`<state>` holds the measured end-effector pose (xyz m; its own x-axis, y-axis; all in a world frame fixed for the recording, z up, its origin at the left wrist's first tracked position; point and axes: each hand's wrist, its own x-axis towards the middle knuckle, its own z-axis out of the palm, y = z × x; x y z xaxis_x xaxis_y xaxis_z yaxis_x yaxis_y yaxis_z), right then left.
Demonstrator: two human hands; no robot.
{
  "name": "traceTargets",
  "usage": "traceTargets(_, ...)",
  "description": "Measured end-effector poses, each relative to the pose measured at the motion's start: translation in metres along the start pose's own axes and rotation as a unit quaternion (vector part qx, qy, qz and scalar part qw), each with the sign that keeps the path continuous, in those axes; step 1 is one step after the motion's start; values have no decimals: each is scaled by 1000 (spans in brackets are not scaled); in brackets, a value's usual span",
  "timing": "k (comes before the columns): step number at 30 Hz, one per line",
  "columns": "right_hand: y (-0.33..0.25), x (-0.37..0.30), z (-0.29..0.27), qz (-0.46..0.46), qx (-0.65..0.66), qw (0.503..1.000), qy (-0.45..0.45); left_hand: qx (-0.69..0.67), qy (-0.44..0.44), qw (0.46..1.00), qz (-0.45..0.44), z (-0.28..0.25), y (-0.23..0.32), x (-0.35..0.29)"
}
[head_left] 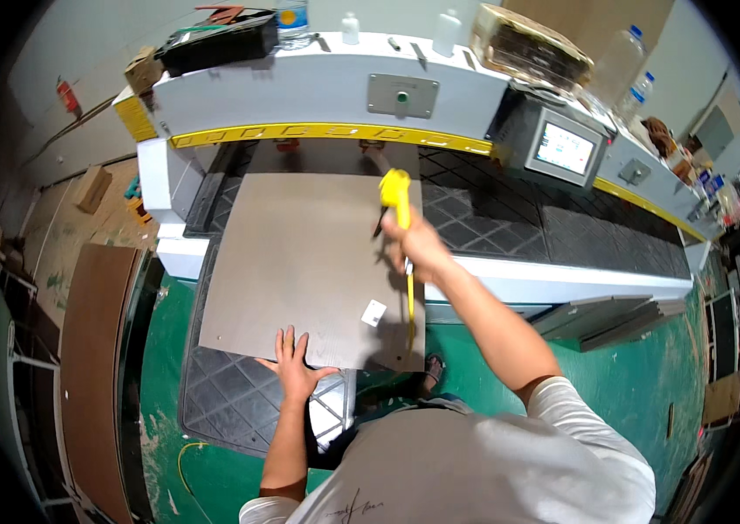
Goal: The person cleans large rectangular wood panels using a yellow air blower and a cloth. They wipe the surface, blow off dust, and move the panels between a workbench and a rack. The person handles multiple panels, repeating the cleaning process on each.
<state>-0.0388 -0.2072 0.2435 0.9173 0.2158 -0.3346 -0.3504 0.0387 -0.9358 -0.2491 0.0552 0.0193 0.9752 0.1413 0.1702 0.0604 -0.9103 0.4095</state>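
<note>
A flat grey-brown board [300, 236] lies across the machine's dark bed, its near edge toward me. A small white label [373, 313] sits on it near the right side. My left hand [293, 371] rests at the near edge with its fingers spread over the surface. Above the board's right side, my right hand [418, 244] is closed round a yellow air blow gun [395, 188]. A yellow hose [411, 306] hangs from a silvery fitting below that hand. The fingers partly hide the gun's grip.
Behind the board runs a white machine beam [300, 96] with a yellow strip [300, 131]. A control screen [565, 148] hangs at the right. Bottles and a black toolbox [217, 42] stand on top. Brown boards [90, 367] lean at left; grey panels [606, 319] stand at right.
</note>
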Motion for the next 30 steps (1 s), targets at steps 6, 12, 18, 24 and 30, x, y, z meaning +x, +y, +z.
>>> traceTargets(6,134,-82,-41,48,-273,948,-156,13,-5,1000,8,-2,8,1)
traceTargets(12,130,-161,-149,151,-161,961,164,18,-25,1000,2,-2,15,0)
traceTargets(18,115,-239,-249,118,-24,942,314,24,-33,999,7,-4,20,0)
traceTargets(24,128,-270,-201,300,-168,936,-78,55,-57,997,0,-4,18,-1)
traceTargets(30,110,-221,-106,230,-385,887,-113,48,-27,998,-15,1,21,-16)
